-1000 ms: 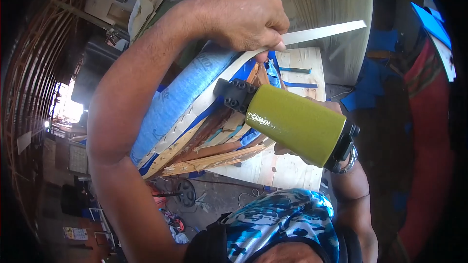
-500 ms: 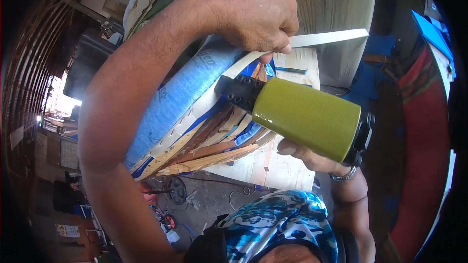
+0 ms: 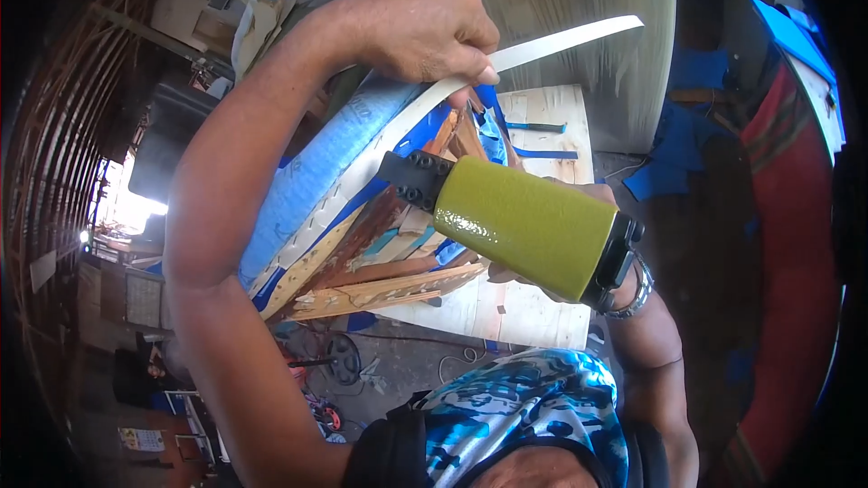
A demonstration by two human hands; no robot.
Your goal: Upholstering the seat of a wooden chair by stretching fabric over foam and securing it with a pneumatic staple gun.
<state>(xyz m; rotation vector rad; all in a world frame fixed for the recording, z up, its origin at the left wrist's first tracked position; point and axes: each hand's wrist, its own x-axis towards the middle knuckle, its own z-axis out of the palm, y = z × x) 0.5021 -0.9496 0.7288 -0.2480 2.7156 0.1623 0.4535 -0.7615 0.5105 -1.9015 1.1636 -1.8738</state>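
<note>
My left hand (image 3: 432, 36) is closed, pinching a white strip (image 3: 570, 43) between thumb and fingers; the strip's loose end sticks out to the right. The rest of the strip runs down to the left along the edge of a padded furniture frame (image 3: 312, 176) covered in light blue material, with staples showing along it. My right hand (image 3: 624, 287) grips a staple gun (image 3: 523, 224) with an olive-green body and black ends, which hides most of its fingers. The staple gun's dark nose is at the strip, just below my left hand; whether it touches cannot be told.
Under the frame, its bare wooden slats show above a pale wooden board (image 3: 542, 325). Blue scraps and strips (image 3: 547, 154) lie on the board. A plastic-wrapped panel (image 3: 597, 0) stands behind. Red cloth (image 3: 791, 307) lies at the far right. A wheel (image 3: 344, 357) and cords are on the floor below.
My left hand has shifted left along with the strip, whose free end now points higher. The staple gun in my right hand has moved left and slightly down along the edge.
</note>
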